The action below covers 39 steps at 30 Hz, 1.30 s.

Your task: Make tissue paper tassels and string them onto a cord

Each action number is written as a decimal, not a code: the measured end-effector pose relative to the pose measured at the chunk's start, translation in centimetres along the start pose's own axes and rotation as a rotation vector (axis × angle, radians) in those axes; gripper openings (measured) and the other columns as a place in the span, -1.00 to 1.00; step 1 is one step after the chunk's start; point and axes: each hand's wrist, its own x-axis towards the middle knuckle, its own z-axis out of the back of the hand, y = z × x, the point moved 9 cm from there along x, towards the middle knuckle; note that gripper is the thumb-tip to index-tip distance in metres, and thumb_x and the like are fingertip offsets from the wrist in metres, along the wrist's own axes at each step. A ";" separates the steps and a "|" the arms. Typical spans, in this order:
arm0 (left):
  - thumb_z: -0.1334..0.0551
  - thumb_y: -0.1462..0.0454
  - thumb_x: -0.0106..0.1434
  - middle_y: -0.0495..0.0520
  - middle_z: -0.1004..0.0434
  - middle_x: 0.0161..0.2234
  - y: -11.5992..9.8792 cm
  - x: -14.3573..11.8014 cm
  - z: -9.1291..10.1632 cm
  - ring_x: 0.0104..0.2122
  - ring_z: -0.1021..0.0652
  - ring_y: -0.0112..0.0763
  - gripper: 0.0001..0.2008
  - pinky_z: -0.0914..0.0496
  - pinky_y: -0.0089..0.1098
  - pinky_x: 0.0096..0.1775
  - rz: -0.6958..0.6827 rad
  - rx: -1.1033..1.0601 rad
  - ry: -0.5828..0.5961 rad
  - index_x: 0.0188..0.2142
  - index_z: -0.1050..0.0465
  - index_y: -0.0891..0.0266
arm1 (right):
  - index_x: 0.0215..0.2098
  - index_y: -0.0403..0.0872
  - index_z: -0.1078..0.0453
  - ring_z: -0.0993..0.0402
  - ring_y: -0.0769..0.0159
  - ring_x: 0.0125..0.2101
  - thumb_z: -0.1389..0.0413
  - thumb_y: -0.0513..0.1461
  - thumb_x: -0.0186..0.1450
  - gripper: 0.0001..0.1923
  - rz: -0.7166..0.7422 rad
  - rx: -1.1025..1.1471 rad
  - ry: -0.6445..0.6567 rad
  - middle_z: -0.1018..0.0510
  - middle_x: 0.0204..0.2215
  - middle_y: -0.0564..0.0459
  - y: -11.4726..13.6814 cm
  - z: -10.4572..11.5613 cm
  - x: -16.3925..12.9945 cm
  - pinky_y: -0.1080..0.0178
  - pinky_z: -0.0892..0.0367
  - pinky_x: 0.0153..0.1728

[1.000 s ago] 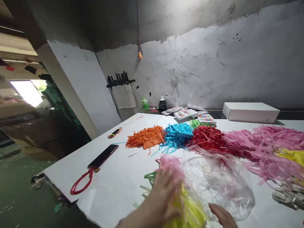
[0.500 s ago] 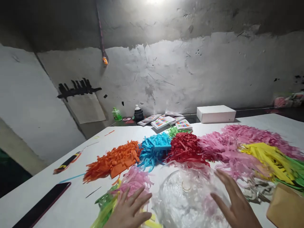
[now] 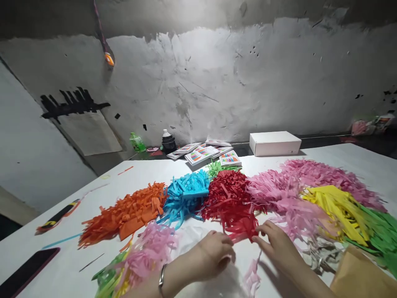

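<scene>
Both hands are at the near edge of the red tissue-paper tassels (image 3: 229, 190), where a loose red strip bundle stretches between them. My right hand (image 3: 277, 248) pinches the right end of that bundle with thumb and fingers. My left hand (image 3: 209, 254), a silver bracelet on its wrist, is curled with its fingertips at the bundle's left end. Beneath and around the left hand lies a whitish see-through plastic bag (image 3: 190, 238), partly hidden by the arm. A small pink tissue strip (image 3: 252, 277) hangs below, between the hands.
Orange (image 3: 130, 215), blue (image 3: 187, 190) and pink (image 3: 325, 178) tassel piles spread across the white table. Yellow (image 3: 339, 209) and green ones lie right, near a brown paper piece (image 3: 362, 275). A phone (image 3: 29, 271) and box cutter (image 3: 58, 215) are left; a white box (image 3: 275, 143) stands behind.
My hands have gone from spread over the plastic bag to the red tassels and drawn closer together. The bag's puffed shape no longer shows. The camera view has shifted right and down.
</scene>
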 end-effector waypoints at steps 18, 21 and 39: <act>-0.11 0.15 0.40 0.10 -0.53 -0.40 1.6 4.6 0.6 -0.42 -0.53 -0.34 -0.74 -0.39 -0.41 -0.39 0.181 -0.680 -0.214 -0.26 -0.43 0.30 | 0.04 0.02 -0.38 -0.36 0.09 0.12 -0.08 -0.02 0.37 -0.65 0.095 0.263 -0.098 -0.44 0.09 -0.10 -0.5 2.3 -0.8 0.09 -0.29 0.10; -0.19 0.00 0.35 0.19 -0.56 -0.21 0.9 2.3 1.8 -0.26 -0.57 -0.24 -0.62 -0.45 -0.33 -0.24 0.185 -0.794 -0.290 -0.07 -0.42 0.27 | -0.17 0.03 -0.45 -0.49 0.22 -0.14 0.09 -0.12 0.46 -0.72 0.156 0.293 -0.001 -0.57 -0.17 -0.01 1.8 1.8 -1.6 0.22 -0.37 -0.12; -0.25 0.22 0.38 0.14 -0.52 -0.03 13.5 4.3 1.3 -0.09 -0.56 -0.22 -0.77 -0.48 -0.11 -0.05 0.656 -0.124 -0.079 -0.02 -0.46 0.27 | 0.07 -0.08 -0.38 -0.51 0.23 -0.10 -0.14 -0.11 0.41 -0.67 -0.134 -0.114 0.164 -0.50 0.00 -0.03 -1.9 -5.0 9.9 0.05 -0.46 -0.08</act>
